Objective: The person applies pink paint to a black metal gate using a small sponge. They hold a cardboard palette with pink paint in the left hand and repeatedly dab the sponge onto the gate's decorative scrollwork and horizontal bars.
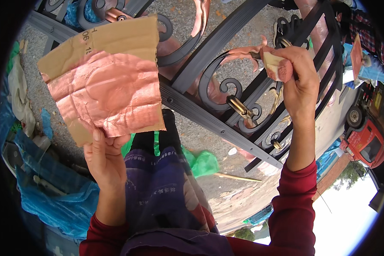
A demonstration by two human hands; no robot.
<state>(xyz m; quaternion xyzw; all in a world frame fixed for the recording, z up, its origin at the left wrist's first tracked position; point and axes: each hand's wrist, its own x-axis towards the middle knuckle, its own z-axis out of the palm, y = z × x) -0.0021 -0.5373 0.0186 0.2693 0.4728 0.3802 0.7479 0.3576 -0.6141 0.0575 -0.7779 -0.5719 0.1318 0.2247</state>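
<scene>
Fingers and thumb of the left hand (106, 160) grip the lower edge of a cardboard sheet (115, 85), which is held up over the left part of a black metal scrollwork panel (209, 121). Wet-looking copper-pink paint covers most of the sheet's creased face, leaving bare brown board along the top and at the lower corners. Over the panel's right part, the right hand (301, 77) pinches a small pale sponge (278, 68) with a pink-stained end, close to a copper-coloured leaf (243, 53); whether the two touch, I cannot tell. Brass-toned collars (240, 106) bind some of the panel's scrolls. Gritty grey ground (192, 138) shows beneath and around the panel, blotched with pink in places. On its near side lie crumpled green plastic (205, 163) and a thin stick (239, 177), beside the person's purple apron (162, 192). Blue sheeting (64, 209) is heaped to the panel's left. Beyond its right end are a red vehicle (365, 145) and, higher up, someone's plaid clothing (362, 21), under outdoor daylight.
</scene>
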